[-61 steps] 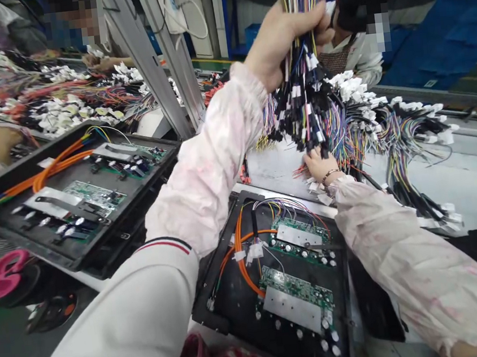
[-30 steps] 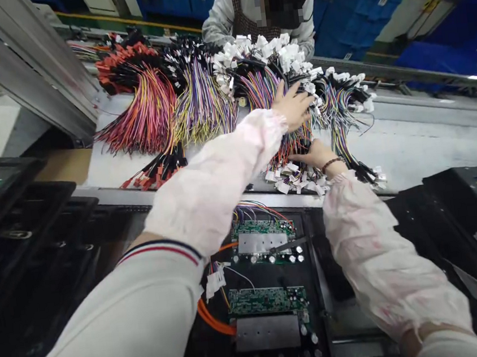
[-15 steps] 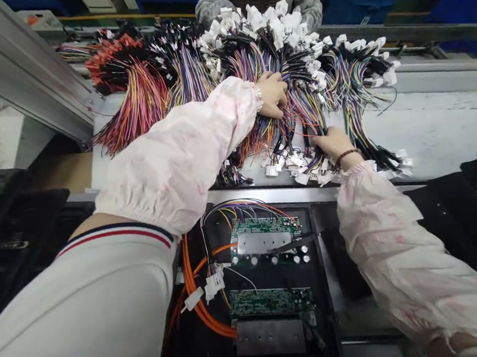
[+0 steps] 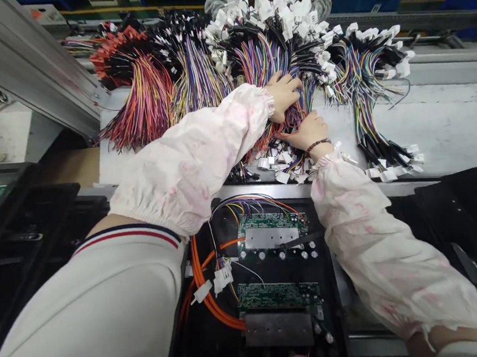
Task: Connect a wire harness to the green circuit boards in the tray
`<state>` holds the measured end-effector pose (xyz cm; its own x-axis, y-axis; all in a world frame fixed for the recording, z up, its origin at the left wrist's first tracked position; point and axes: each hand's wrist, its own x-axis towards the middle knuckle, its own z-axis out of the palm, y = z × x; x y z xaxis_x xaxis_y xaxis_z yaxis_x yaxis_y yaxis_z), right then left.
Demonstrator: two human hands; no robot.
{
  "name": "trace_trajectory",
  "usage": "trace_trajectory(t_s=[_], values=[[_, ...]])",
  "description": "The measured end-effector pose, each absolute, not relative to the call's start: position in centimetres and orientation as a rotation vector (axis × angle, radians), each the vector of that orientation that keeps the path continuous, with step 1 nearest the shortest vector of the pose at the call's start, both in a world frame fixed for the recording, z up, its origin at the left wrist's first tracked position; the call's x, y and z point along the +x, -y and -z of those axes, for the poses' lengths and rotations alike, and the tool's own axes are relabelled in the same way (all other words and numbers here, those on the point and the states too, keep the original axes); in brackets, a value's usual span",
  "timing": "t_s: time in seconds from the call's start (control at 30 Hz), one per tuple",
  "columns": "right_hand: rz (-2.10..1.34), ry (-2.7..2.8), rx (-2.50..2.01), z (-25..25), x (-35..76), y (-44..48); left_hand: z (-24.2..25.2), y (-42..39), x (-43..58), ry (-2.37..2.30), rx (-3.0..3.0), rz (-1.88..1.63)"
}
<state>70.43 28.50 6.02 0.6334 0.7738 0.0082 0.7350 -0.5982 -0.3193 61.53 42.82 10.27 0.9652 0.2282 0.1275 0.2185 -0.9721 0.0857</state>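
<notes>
Left hand (image 4: 283, 96) and right hand (image 4: 305, 133) lie just apart on multicoloured wire harnesses (image 4: 270, 56), their grip impossible to tell. The harnesses spread across the bench (image 4: 440, 117), beside a black tray (image 4: 274, 271) holding circuit boards (image 4: 278, 294).

Two hands (image 4: 284, 97), two green circuit boards (image 4: 278, 294), and roughly five wire bundles (image 4: 141, 103).

left hand (image 4: 284, 97) and right hand (image 4: 308, 131) reach forward, close together.
</notes>
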Motion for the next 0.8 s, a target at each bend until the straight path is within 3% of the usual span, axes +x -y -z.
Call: trace_trajectory(t_s=[0.37, 0.8], values=[[-0.221, 1.174, -2.66, -7.4, 67.6, -27.8, -10.9, -43.5, 61.1, -0.193, 3.095, -0.206], [-0.333, 1.185, -2.774, -9.6, 71.6, -24.4, -10.1, -44.0, 61.3, -0.2, 3.005, -0.376]])
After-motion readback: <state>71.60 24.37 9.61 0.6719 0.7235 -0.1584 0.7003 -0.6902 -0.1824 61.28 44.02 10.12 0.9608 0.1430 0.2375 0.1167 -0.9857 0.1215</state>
